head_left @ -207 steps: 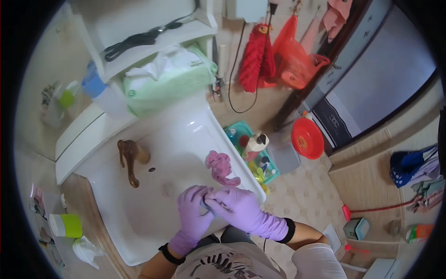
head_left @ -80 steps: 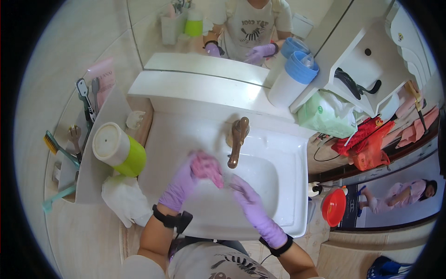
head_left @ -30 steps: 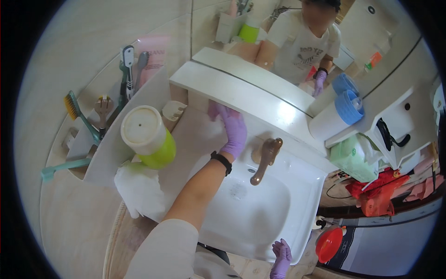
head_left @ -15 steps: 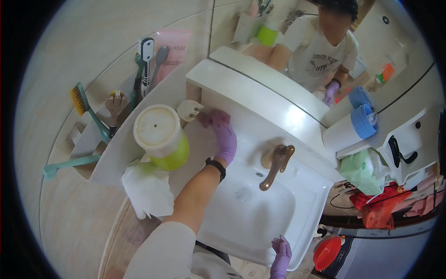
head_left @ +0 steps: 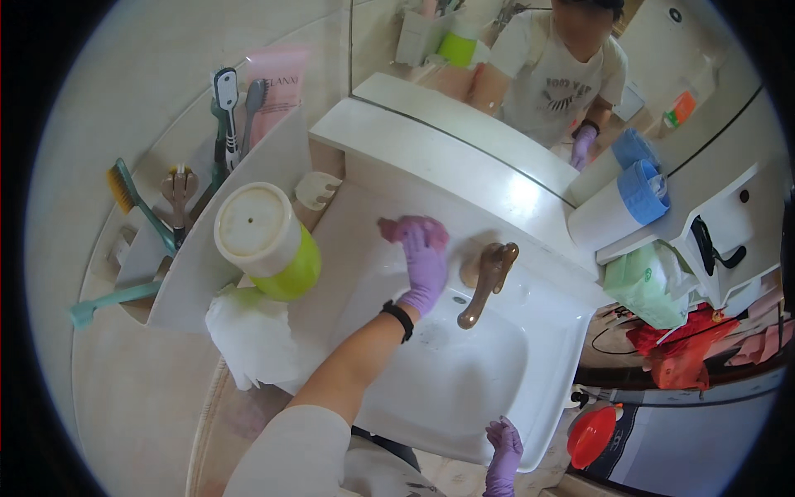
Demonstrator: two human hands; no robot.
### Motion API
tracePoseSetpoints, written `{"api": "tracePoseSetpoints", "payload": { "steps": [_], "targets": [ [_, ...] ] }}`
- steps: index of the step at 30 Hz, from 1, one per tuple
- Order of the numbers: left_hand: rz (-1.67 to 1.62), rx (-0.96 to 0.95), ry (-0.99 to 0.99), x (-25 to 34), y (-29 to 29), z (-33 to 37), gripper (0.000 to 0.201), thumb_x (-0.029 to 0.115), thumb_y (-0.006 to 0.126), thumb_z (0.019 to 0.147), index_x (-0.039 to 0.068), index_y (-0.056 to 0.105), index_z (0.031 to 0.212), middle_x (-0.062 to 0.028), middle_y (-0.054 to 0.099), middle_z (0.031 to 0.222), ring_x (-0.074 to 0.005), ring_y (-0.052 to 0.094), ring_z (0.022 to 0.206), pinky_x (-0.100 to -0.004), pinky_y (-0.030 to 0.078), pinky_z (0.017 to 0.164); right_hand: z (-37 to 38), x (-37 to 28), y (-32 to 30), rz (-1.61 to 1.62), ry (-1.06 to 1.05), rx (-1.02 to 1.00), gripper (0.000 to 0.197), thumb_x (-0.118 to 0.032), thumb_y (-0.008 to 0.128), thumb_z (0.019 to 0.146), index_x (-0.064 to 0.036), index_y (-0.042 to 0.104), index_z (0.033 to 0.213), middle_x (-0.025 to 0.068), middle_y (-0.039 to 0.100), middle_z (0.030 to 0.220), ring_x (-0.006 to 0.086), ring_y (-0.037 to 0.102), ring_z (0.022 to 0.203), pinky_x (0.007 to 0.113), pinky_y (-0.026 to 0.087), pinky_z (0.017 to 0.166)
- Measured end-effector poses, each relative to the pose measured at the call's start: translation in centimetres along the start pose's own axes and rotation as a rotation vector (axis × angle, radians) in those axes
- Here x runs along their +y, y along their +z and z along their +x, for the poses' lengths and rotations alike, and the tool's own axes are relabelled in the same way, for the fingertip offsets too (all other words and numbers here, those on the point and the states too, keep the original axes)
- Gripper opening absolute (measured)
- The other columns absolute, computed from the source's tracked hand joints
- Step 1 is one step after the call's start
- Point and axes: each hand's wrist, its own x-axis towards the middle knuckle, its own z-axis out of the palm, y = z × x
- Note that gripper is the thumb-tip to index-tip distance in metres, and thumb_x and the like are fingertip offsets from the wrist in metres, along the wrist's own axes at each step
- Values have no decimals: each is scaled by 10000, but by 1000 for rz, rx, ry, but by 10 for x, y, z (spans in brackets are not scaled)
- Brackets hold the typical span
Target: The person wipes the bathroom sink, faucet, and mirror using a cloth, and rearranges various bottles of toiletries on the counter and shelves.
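Note:
My left hand (head_left: 425,269), in a purple glove with a black band at the wrist, grips a crumpled pink cloth (head_left: 431,227). It presses the cloth onto the back ledge of the white sink (head_left: 513,377), left of the bronze-coloured tap (head_left: 490,286). Part of the cloth lies hidden under the fingers. Low in the picture, my right hand (head_left: 503,446), also gloved in purple, hovers by the sink's front rim with loosely bent fingers apart and nothing in them.
At left, a wall holder (head_left: 192,282) carries toothbrushes and a pink tube (head_left: 277,87). A white-and-green cup-shaped container (head_left: 286,269) hangs over white tissue (head_left: 248,340). A shelf (head_left: 447,161) runs under the mirror. At right are a white-and-blue cylinder (head_left: 617,211), a green tissue pack (head_left: 650,282) and a red basin (head_left: 592,436).
My left hand has slid the pink cloth rightward along the sink's back ledge, from the left corner toward the tap. My right hand stays almost where it was.

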Motion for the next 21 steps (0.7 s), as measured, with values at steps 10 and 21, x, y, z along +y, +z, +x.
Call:
{"api": "tracePoseSetpoints", "payload": {
  "steps": [10,21],
  "targets": [
    [-895,-38,126,-143,-5,21,392,267,442,828,106,423,1186,-79,433,1184,-276,345,1161,-506,237,976,6,-17,1,-21,-90,-119,299,-226,434,918,-3,556,1077,103,619,906,194,602,841,304,473,784],
    [-815,319,207,-75,-3,-51,443,135,534,753,104,434,1184,-114,417,1233,-301,372,1123,-459,225,1007,-5,-13,-20,51,-57,-120,279,-188,434,912,3,557,1074,93,617,868,178,598,813,308,477,777]
  ]
}}
